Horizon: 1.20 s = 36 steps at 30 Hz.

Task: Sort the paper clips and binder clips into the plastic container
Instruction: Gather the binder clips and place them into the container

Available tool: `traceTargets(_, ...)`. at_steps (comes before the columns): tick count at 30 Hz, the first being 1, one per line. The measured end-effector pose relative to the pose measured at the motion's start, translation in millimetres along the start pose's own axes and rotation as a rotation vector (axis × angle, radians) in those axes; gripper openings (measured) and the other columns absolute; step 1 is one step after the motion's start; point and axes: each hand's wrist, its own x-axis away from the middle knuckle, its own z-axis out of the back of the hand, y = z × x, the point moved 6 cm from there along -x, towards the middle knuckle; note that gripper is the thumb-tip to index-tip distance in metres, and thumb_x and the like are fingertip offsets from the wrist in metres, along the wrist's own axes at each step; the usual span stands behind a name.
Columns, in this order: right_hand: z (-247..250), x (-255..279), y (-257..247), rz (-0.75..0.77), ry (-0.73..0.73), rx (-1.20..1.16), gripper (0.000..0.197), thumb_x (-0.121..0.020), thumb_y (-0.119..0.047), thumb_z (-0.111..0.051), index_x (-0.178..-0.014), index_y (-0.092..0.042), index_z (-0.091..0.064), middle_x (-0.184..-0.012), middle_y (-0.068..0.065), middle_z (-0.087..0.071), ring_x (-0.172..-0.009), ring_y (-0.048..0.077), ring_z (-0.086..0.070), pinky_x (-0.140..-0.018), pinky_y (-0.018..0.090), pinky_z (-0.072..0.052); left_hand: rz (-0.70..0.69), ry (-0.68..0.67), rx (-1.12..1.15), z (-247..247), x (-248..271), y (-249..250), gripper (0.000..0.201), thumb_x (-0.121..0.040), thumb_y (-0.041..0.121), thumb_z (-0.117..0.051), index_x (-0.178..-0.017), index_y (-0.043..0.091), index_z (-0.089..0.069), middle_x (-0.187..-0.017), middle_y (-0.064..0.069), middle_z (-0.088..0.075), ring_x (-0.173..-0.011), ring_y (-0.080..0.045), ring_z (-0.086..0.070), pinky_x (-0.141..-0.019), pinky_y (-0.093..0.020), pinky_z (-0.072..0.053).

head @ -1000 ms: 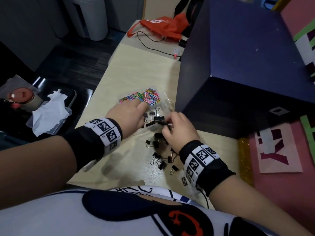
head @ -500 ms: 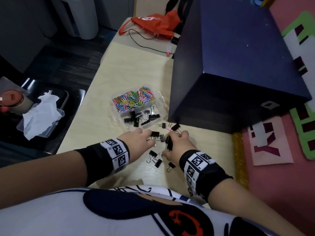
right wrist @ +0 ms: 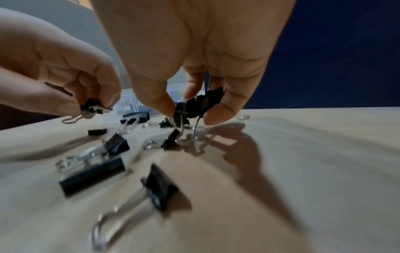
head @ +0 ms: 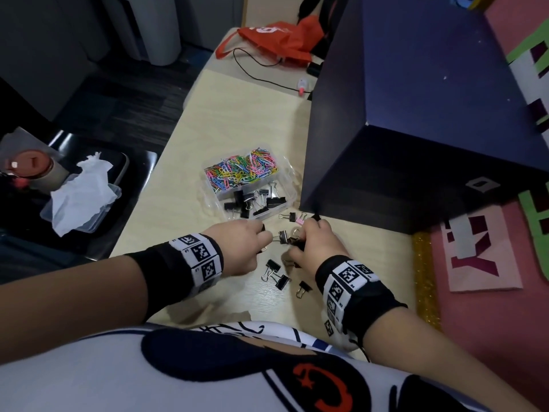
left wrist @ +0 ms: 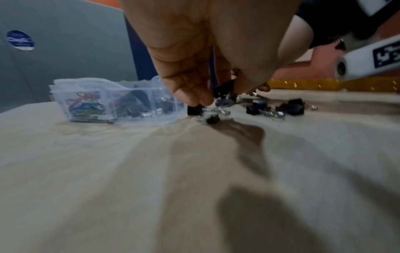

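A clear plastic container [head: 287, 176] stands on the wooden table, with coloured paper clips [head: 242, 169] in its far compartment and black binder clips [head: 252, 202] in the near one. Several more black binder clips [head: 277, 278] lie loose in front of it. My left hand [head: 243, 248] pinches a small binder clip [right wrist: 92, 105] just above the table. My right hand [head: 316, 245] holds a bunch of binder clips [right wrist: 200, 103] between thumb and curled fingers. A pink clip [head: 298, 221] lies beside the right hand's fingertips.
A big dark blue box [head: 416, 114] stands right of the container, close to my right hand. An orange bag [head: 273, 40] and a black cable [head: 261, 75] lie at the table's far end. A chair with a tissue-filled tub [head: 80, 200] is to the left.
Both hands came back from the container to the loose clips near the table's front. Each has since closed on binder clips there.
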Motion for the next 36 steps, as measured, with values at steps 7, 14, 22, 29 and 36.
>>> traceTargets(7,48,-1,-43,0.161,0.232,-0.221,0.022,-0.08,-0.028,-0.061,-0.09,-0.018,-0.046,-0.098,0.0,-0.042,-0.079,0.019,-0.047,-0.069,0.029,-0.035,0.047,0.419,0.131,51,9,-32,0.031,-0.077,0.029,-0.056,-0.103,0.011,-0.056,-0.099,-0.009,-0.054,-0.091,-0.029,-0.054,-0.066,-0.035,-0.047)
traceTargets(14,50,-13,-47,0.184,0.184,-0.108,0.039,-0.091,-0.037,-0.053,-0.125,-0.019,-0.046,-0.128,0.006,-0.045,-0.115,0.024,-0.048,-0.096,0.035,-0.04,0.167,0.348,0.063,54,10,-42,0.031,-0.083,0.029,-0.052,-0.111,0.014,-0.054,-0.105,-0.007,-0.052,-0.098,-0.03,-0.055,-0.069,-0.036,-0.047)
traceTargets(22,-6,-9,-8,0.094,-0.118,0.229,0.076,-0.079,-0.056,-0.06,-0.143,-0.037,-0.024,-0.156,0.003,-0.016,-0.142,0.032,-0.014,-0.113,0.046,-0.023,0.119,-0.069,-0.114,-1,3,-1,0.03,-0.09,0.016,-0.045,-0.12,0.017,-0.047,-0.114,-0.007,-0.049,-0.099,-0.028,-0.056,-0.063,-0.036,-0.042)
traceTargets(29,-16,-3,-19,0.207,-0.071,0.264,0.035,-0.088,-0.02,-0.05,-0.122,-0.026,-0.044,-0.128,0.004,-0.035,-0.118,0.027,-0.029,-0.092,0.037,-0.042,0.082,-0.131,-0.162,-13,-5,-7,0.032,-0.083,0.007,-0.059,-0.112,0.013,-0.047,-0.104,-0.009,-0.05,-0.089,-0.029,-0.059,-0.061,-0.036,-0.046)
traceTargets(36,-22,-5,-16,0.199,-0.126,0.326,0.032,-0.088,-0.009,-0.052,-0.118,-0.018,-0.045,-0.124,0.008,-0.036,-0.113,0.029,-0.038,-0.078,0.035,-0.039,0.058,-0.132,-0.164,-15,-7,-6,0.037,-0.077,0.005,-0.066,-0.108,0.012,-0.047,-0.099,-0.009,-0.053,-0.085,-0.028,-0.061,-0.064,-0.035,-0.049)
